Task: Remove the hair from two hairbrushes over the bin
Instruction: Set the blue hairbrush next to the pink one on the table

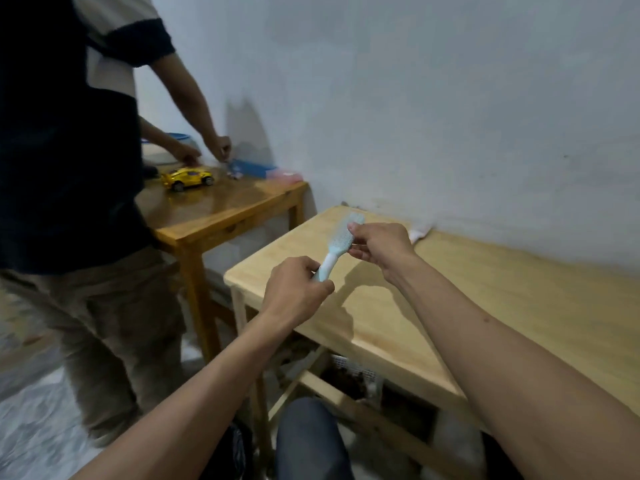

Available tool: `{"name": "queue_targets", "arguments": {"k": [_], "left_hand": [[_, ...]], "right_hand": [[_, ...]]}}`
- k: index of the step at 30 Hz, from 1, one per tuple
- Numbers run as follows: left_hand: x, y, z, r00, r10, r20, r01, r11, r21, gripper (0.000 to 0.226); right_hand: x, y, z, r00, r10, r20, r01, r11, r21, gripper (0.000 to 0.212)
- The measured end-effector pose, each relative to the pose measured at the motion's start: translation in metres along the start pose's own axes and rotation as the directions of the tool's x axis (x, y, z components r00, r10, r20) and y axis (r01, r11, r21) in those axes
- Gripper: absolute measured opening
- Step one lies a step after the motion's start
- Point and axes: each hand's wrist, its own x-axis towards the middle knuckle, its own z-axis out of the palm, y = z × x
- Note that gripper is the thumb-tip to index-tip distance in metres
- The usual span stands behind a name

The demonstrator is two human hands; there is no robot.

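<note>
Head view: left hand (294,292) closed around handle of pale blue hairbrush (337,245), held in the air above near-left corner of light wooden table (485,306). Right hand (379,245) at brush head, fingers (356,252) pinching at bristles. White basket (356,374) with dark contents under table, partly hidden. Second hairbrush not visible. Left of frame: another person (69,168) standing at darker wooden table (214,209), yellow toy car (187,178) on top.

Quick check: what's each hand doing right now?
Left hand: closed around the hairbrush handle.
Right hand: fingers pinching at the brush head.
</note>
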Motion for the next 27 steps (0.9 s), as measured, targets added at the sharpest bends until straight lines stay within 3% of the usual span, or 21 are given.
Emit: {"name": "queue_targets", "arguments": {"k": [10, 16, 27], "left_hand": [[0.033, 0.072, 0.108, 0.974, 0.163, 0.157, -0.169, 0.985, 0.025, 0.02], [0.057, 0.091, 0.162, 0.943, 0.245, 0.224, -0.266, 0.962, 0.066, 0.018], [0.1, 0.105, 0.202, 0.928, 0.289, 0.235, -0.322, 0.94, 0.115, 0.025]], "right_hand": [[0.048, -0.001, -0.126, 0.955, 0.042, -0.293, -0.06, 0.997, -0.055, 0.011], [0.085, 0.007, -0.175, 0.905, 0.04, -0.424, -0.182, 0.937, -0.299, 0.015], [0.138, 0.012, -0.193, 0.869, -0.047, -0.493, -0.207, 0.871, -0.447, 0.018]]}}
